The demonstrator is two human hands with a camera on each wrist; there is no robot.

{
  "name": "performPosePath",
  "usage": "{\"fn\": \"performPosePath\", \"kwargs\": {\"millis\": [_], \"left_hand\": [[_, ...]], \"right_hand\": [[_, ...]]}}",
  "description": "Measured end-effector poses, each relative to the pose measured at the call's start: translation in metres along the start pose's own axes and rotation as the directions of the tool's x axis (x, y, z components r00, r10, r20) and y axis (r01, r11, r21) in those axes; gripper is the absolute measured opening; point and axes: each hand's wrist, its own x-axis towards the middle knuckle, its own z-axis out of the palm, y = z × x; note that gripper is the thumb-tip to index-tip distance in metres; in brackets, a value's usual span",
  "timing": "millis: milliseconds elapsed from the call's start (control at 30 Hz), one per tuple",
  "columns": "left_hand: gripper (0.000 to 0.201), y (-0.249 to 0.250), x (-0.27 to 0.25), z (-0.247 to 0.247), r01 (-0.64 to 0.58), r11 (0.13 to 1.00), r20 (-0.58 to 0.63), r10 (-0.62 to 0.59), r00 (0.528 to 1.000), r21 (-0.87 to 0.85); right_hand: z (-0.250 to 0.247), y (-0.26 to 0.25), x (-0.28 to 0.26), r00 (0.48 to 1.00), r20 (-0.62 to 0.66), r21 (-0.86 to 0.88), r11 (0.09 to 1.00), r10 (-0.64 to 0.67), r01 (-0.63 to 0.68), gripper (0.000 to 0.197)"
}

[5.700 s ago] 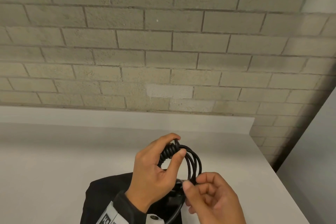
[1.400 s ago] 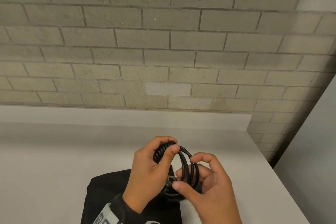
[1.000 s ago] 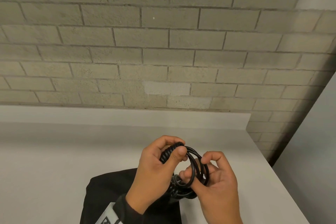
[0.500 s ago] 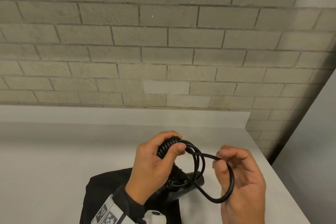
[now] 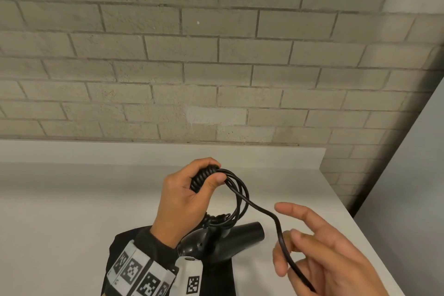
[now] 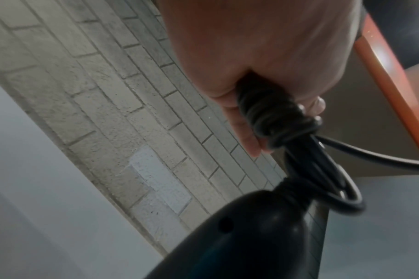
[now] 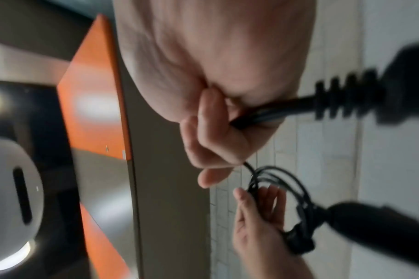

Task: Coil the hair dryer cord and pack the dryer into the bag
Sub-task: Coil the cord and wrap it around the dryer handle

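My left hand (image 5: 192, 194) grips a tightly wound bundle of the black cord (image 5: 204, 176), held up above the table. Several loose loops (image 5: 241, 197) hang from that fist. Beneath them the black hair dryer (image 5: 240, 233) hangs from the cord over the black bag (image 5: 217, 279), nozzle pointing right. The cord's free end (image 5: 278, 230) runs right and down into my right hand (image 5: 312, 259). There the lower fingers curl round it and the index finger sticks out. In the right wrist view the plug (image 7: 399, 88) juts out past that fist.
The white table (image 5: 72, 211) stretches left and ahead of the bag. Its right edge (image 5: 355, 228) lies close beside my right hand. A brick wall (image 5: 216, 55) stands behind the table and a grey panel (image 5: 413, 163) on the right.
My right hand has drawn away from the left, moving right and toward me. The loop it held has opened into a single loose strand. My left hand keeps its grip on the bundle.
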Motion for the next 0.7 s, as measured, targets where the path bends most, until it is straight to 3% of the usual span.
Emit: {"fn": "performPosePath", "kwargs": {"millis": [167,267,433,533,600,700], "left_hand": [[0.026,0.009,-0.008,0.007,-0.064,0.998,0.046,0.063,0.997,0.008],[0.025,0.013,-0.010,0.011,-0.069,0.998,0.084,0.068,0.994,0.014],[0.029,0.014,-0.011,0.007,-0.052,0.999,0.090,0.050,0.995,0.014],[0.026,0.016,-0.010,0.004,-0.017,1.000,0.058,0.017,0.998,0.007],[0.023,0.015,-0.008,0.003,0.011,1.000,0.045,-0.011,0.999,-0.002],[0.023,0.014,-0.007,0.004,0.018,1.000,0.063,-0.018,0.998,-0.001]], "right_hand": [[0.003,0.019,0.010,0.999,-0.042,-0.358,0.934,-0.012,-0.004,0.081],[0.006,0.027,0.016,0.998,-0.055,-0.390,0.920,0.009,-0.030,0.073],[0.002,0.032,0.021,0.994,-0.063,-0.468,0.882,-0.090,0.051,0.049],[0.002,0.032,0.018,0.985,0.055,-0.519,0.839,-0.161,0.166,0.047],[-0.001,0.034,0.016,0.964,0.187,-0.651,0.711,-0.190,0.266,0.041],[-0.009,0.039,0.019,0.897,0.326,-0.836,0.352,-0.300,0.422,0.043]]}}
